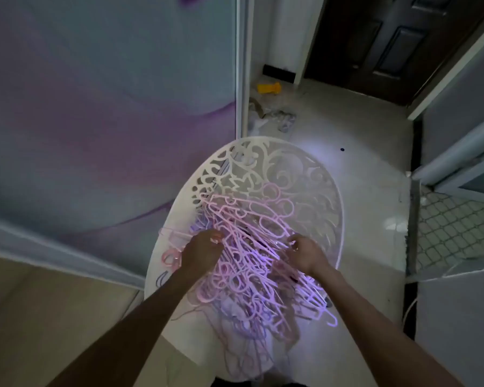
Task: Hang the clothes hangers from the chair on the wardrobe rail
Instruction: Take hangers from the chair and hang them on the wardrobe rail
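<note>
- The left hand [203, 248] lay palm-down on the left side of the pile of hangers [249, 261], its fingers [217, 237] curled down into the tangle and closed around pink hanger bars.
- The right hand [305, 254] sat on the right side of the same pile, fingers [292, 241] bent and pinched together on a pink bar near the chair's right edge.
- Both forearms reached in from the bottom of the view, well apart, with the pile between them.
- The hangers, pink with some lilac ones mixed in, lay heaped and interlocked on the seat of the white chair [313, 174]; a few hooks hung over the seat's near and right edges.
- The chair's rounded back, cut through with scrollwork, rose behind the pile and stood bare of hangers at its top.
- A sliding wardrobe door [95, 107] with a purple swirl pattern stood just left of the chair, its white frame edge [239, 65] near the chair back.
- Pale tiled floor [361, 177] lay open to the right and beyond the chair.
- A yellow object [268, 88] and crumpled cloths [274, 118] lay on the floor farther back, near a dark door [389, 37].
- The wardrobe rail was not visible.
</note>
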Demonstrator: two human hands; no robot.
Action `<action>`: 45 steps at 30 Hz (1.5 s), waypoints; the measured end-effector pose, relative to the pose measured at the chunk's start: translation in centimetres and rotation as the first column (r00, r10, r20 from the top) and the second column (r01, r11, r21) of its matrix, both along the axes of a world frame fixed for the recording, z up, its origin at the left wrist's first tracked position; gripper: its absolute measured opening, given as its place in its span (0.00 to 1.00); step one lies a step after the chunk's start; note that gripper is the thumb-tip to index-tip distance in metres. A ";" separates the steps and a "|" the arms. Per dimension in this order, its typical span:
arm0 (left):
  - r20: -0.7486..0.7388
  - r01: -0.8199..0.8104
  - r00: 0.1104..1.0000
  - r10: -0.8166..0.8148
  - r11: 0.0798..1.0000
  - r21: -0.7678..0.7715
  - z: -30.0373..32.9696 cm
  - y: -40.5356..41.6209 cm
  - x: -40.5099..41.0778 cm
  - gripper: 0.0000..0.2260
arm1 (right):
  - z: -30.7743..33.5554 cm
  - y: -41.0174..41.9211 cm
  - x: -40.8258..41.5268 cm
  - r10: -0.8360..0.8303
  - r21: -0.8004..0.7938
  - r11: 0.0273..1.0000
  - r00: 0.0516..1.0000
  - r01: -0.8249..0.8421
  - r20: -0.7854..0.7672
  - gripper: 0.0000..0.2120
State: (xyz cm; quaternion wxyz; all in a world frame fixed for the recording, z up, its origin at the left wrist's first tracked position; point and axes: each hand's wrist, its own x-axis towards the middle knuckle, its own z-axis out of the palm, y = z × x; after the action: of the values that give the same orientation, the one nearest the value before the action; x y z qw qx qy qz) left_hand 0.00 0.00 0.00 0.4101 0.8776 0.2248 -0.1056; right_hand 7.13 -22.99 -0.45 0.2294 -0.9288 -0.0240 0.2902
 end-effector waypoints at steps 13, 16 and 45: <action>0.056 -0.037 0.997 0.049 0.980 -0.194 -8.5 -1.3 7.4 0.16 | -8.5 1.2 5.0 -0.043 0.189 0.982 0.994 0.022 0.104 0.16; 0.116 -0.033 0.993 0.030 0.999 0.027 -8.3 -0.7 7.5 0.18 | -7.9 1.0 4.3 0.029 0.323 0.943 0.988 -0.078 0.152 0.26; -0.293 -0.418 0.827 0.480 0.176 -0.891 1.3 0.8 1.0 0.17 | -0.5 4.4 -0.1 0.303 0.366 0.849 0.919 -0.381 0.253 0.14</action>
State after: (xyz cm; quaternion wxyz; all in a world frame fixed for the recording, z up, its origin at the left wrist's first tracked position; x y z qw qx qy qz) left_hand 0.95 0.75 1.35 0.8526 0.3753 0.3577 -0.0655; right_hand 7.07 -18.62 -0.97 0.3592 -0.8636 -0.2709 0.2273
